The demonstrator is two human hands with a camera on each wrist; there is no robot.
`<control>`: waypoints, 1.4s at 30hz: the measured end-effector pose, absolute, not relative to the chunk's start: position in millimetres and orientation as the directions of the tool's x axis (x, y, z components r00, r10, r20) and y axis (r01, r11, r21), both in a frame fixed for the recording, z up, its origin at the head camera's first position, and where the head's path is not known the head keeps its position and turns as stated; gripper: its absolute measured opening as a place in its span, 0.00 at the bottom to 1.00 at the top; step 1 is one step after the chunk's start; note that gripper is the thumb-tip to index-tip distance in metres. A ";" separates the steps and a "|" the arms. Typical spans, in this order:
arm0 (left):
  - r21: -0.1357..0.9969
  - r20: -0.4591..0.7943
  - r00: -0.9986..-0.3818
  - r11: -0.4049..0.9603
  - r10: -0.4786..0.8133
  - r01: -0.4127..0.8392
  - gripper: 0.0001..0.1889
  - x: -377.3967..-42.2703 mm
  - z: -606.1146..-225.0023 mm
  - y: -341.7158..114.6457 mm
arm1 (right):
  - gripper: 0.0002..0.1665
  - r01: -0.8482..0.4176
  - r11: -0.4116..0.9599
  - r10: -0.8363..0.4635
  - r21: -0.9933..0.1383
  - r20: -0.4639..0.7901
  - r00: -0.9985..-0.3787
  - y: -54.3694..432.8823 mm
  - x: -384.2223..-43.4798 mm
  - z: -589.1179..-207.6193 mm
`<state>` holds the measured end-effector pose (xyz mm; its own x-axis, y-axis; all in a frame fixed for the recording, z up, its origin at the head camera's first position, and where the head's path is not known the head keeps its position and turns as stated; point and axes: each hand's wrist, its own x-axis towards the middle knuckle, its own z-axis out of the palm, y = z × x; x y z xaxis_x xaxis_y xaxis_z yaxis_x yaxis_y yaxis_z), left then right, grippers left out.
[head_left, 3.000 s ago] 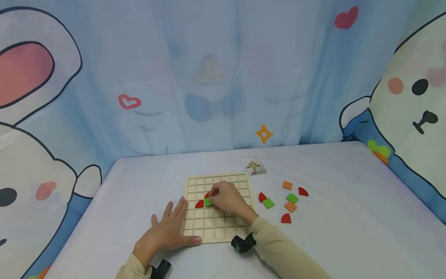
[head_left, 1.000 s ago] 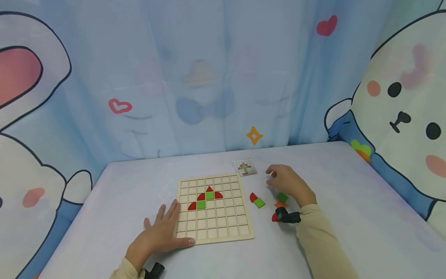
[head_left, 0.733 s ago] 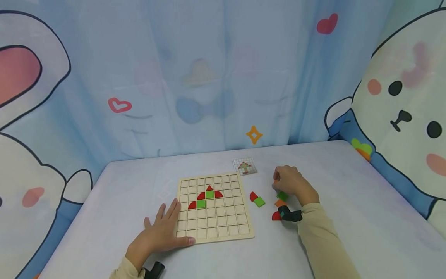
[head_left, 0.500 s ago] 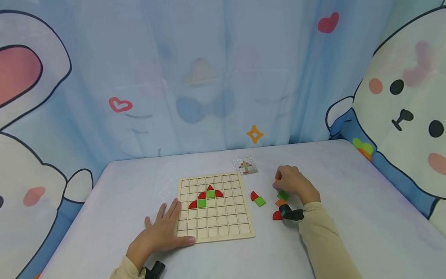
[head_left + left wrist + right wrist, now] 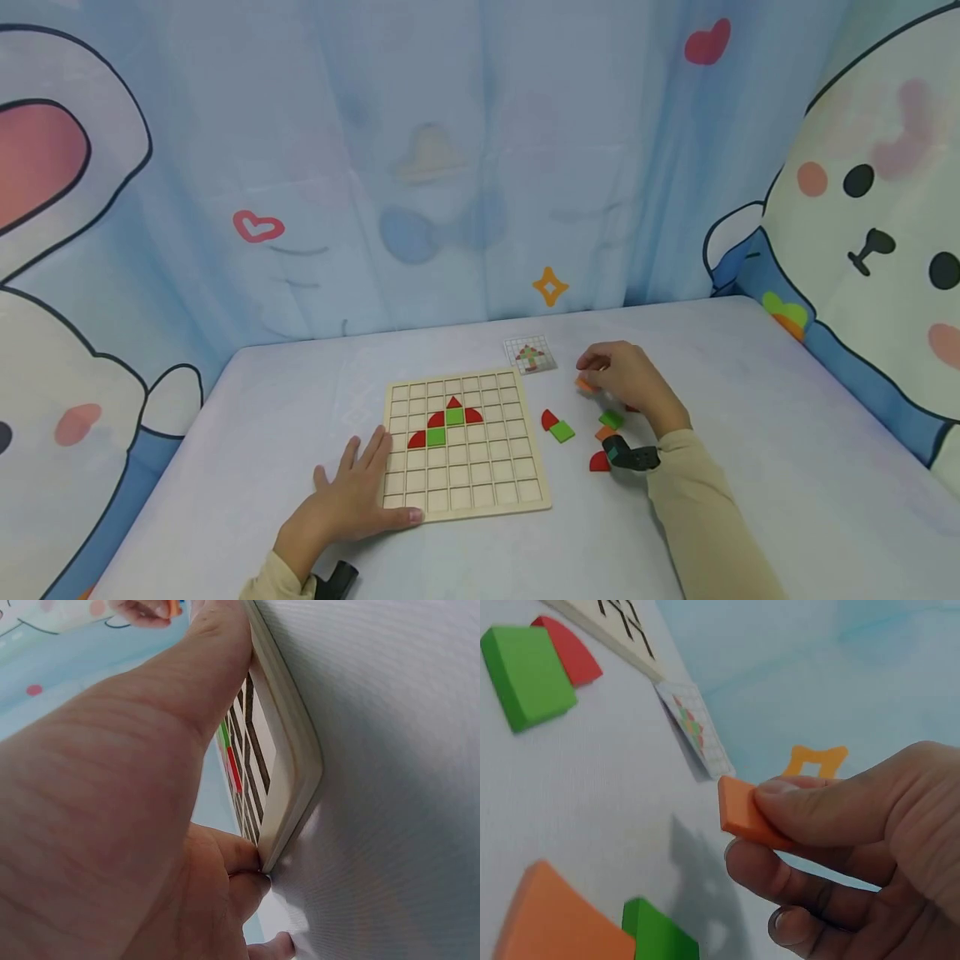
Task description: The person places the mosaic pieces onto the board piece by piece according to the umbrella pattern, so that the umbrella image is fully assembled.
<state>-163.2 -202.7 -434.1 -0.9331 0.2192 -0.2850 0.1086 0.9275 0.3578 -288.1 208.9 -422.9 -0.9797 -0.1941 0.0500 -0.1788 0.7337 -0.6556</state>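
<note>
Left hand (image 5: pixel 352 496): fingers straight and spread at the left edge of the board (image 5: pixel 480 500), thumb along its near edge; nothing gripped.

Board: flat on the table (image 5: pixel 315 383), pale, gridded. Looks wooden, so probably light and stiff; best steadied by the rim. Red and green pieces (image 5: pixel 454 416), six in all, sit in its cells.

Red quarter (image 5: pixel 598 462): loose, right of the board. The wrist camera (image 5: pixel 630 455) of the right arm is just beside it and could hinder a reach there.

Orange square (image 5: pixel 605 432) and green square (image 5: pixel 611 419): loose, close together beyond the quarter.

Green-and-red pair (image 5: pixel 562 431): between these and the board, touching or nearly so.

Red piece (image 5: pixel 632 408): mostly hidden by the right hand (image 5: pixel 630 379).

Right hand: thumb and fingers pinch the orange tile (image 5: pixel 739 814), apparently off the table. Tile likely light, rigid, smooth, hardly fragile; best held by opposite edges.

Card (image 5: pixel 531 355): printed, just beside the board's far right corner.

Curtain (image 5: pixel 480 167): behind all.
</note>
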 end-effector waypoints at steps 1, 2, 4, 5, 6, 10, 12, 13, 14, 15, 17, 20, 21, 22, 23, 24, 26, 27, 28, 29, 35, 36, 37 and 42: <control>0.357 -0.285 -0.933 0.928 0.218 0.108 0.68 -163.1 -434.0 -202.7 | 0.08 -0.183 0.720 -0.195 -0.669 0.059 -0.979 207.7 -288.1 -422.5; 0.357 -0.285 -0.933 0.928 0.218 0.108 0.68 -163.0 -434.0 -202.7 | 0.08 -0.186 0.704 -0.196 -0.685 0.065 -0.978 206.3 -288.1 -422.1; 0.355 -0.285 -0.933 0.929 0.219 0.109 0.68 -162.8 -434.2 -202.9 | 0.08 -0.194 0.665 -0.204 -0.721 0.075 -0.976 202.8 -288.2 -421.4; 0.355 -0.285 -0.933 0.928 0.219 0.110 0.68 -162.7 -434.3 -203.0 | 0.09 -0.197 0.641 -0.212 -0.742 0.076 -0.974 201.1 -288.2 -421.2; 0.354 -0.284 -0.933 0.929 0.220 0.111 0.68 -162.7 -434.5 -203.1 | 0.09 -0.196 0.613 -0.219 -0.765 0.074 -0.973 199.0 -288.0 -420.9; 0.358 -0.279 -0.934 0.927 0.223 0.114 0.68 -162.8 -434.4 -203.2 | 0.09 -0.204 0.509 -0.267 -0.836 0.071 -0.961 190.9 -287.6 -420.7; 0.360 -0.277 -0.934 0.926 0.225 0.116 0.68 -162.9 -434.0 -203.1 | 0.09 -0.203 0.467 -0.290 -0.861 0.068 -0.955 186.4 -287.3 -421.0; 0.361 -0.276 -0.934 0.925 0.226 0.117 0.68 -162.9 -433.9 -203.2 | 0.09 -0.204 0.451 -0.302 -0.869 0.067 -0.951 184.1 -287.4 -421.1; 0.362 -0.276 -0.934 0.925 0.226 0.117 0.68 -162.9 -433.7 -203.2 | 0.09 -0.200 0.435 -0.311 -0.878 0.063 -0.948 181.5 -287.1 -420.8; 0.362 -0.275 -0.934 0.925 0.227 0.118 0.68 -162.9 -433.8 -203.2 | 0.10 -0.194 0.419 -0.318 -0.887 0.057 -0.947 179.1 -287.0 -420.7; 0.362 -0.275 -0.934 0.925 0.227 0.118 0.67 -162.9 -433.8 -203.4 | 0.11 -0.171 0.396 -0.323 -0.902 0.037 -0.946 173.5 -286.6 -420.6; 0.362 -0.277 -0.934 0.925 0.228 0.118 0.67 -163.0 -434.1 -203.7 | 0.11 -0.156 0.373 -0.334 -0.915 0.025 -0.942 165.7 -285.0 -419.5; 0.362 -0.277 -0.933 0.925 0.228 0.119 0.67 -163.1 -434.2 -203.7 | 0.11 -0.155 0.363 -0.339 -0.919 0.025 -0.941 163.1 -284.3 -419.3; 0.362 -0.278 -0.933 0.925 0.228 0.118 0.67 -163.1 -434.1 -203.8 | 0.11 -0.155 0.351 -0.346 -0.924 0.027 -0.938 160.3 -283.4 -419.0; 0.362 -0.278 -0.933 0.925 0.227 0.117 0.67 -163.2 -434.1 -203.8 | 0.11 -0.154 0.336 -0.352 -0.929 0.027 -0.935 157.5 -282.6 -418.9; 0.362 -0.280 -0.933 0.925 0.226 0.116 0.67 -163.2 -434.0 -203.7 | 0.11 -0.154 0.321 -0.360 -0.935 0.029 -0.932 154.8 -281.8 -418.9; 0.361 -0.283 -0.933 0.926 0.223 0.112 0.67 -163.3 -433.4 -203.4 | 0.11 -0.147 0.290 -0.372 -0.946 0.030 -0.928 148.1 -280.8 -419.6; 0.361 -0.284 -0.933 0.926 0.222 0.111 0.67 -163.4 -433.1 -203.2 | 0.11 -0.142 0.278 -0.376 -0.950 0.029 -0.926 144.3 -280.6 -420.3; 0.362 -0.284 -0.933 0.926 0.221 0.109 0.67 -163.4 -432.7 -203.1 | 0.11 -0.139 0.272 -0.380 -0.952 0.026 -0.924 140.6 -280.3 -421.0; 0.362 -0.284 -0.933 0.926 0.220 0.108 0.68 -163.4 -432.4 -202.9 | 0.11 -0.135 0.269 -0.384 -0.954 0.022 -0.923 136.6 -279.8 -421.7; 0.366 -0.278 -0.934 0.924 0.223 0.112 0.67 -163.0 -432.1 -203.2 | 0.09 -0.138 0.250 -0.418 -0.958 0.021 -0.908 115.4 -274.0 -424.1; 0.365 -0.278 -0.934 0.924 0.224 0.113 0.67 -163.0 -432.3 -203.3 | 0.09 -0.135 0.240 -0.427 -0.961 0.021 -0.904 112.6 -272.8 -424.4; 0.364 -0.278 -0.934 0.925 0.223 0.113 0.67 -163.1 -432.6 -203.3 | 0.09 -0.133 0.228 -0.436 -0.965 0.021 -0.899 110.0 -271.9 -424.9; 0.371 -0.254 -0.942 0.921 0.220 0.115 0.70 -166.0 -441.9 -205.4 | 0.07 -0.136 0.183 -0.479 -0.974 0.033 -0.877 96.4 -267.4 -428.0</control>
<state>-166.0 -205.4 -441.9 -0.9417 0.2202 -0.2544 0.1153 0.9215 0.3710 -267.4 96.4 -428.0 -0.8774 -0.4786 0.0325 -0.1358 0.1828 -0.9737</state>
